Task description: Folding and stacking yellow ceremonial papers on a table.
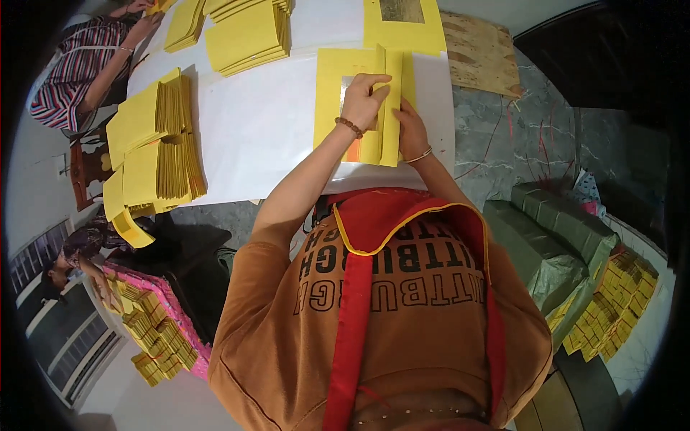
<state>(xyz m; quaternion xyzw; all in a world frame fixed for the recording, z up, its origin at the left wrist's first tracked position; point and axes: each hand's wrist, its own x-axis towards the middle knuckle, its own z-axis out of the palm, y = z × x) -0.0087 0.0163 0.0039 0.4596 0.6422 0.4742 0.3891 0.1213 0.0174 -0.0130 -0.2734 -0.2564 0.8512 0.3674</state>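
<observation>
In front of me on the white table lies a yellow paper sheet (327, 93) with a silvery patch and an orange mark. Its right part is folded up into a long narrow flap (389, 144). My left hand (365, 104), with a beaded bracelet at the wrist, reaches over the sheet; its bent fingers and thumb pinch at the flap. At the right edge, my right hand (412, 131), wearing a thin bangle, grips the folded paper, some of its fingers hidden. More yellow paper shows beneath the flap on the right.
Stacks of folded yellow paper (162, 144) stand at the table's left edge, with more piles (248, 36) farther back. Another yellow sheet (402, 32) lies beyond mine. A co-worker in a striped top (93, 65) works at far left. Green wrapped bundles (539, 244) stand to my right.
</observation>
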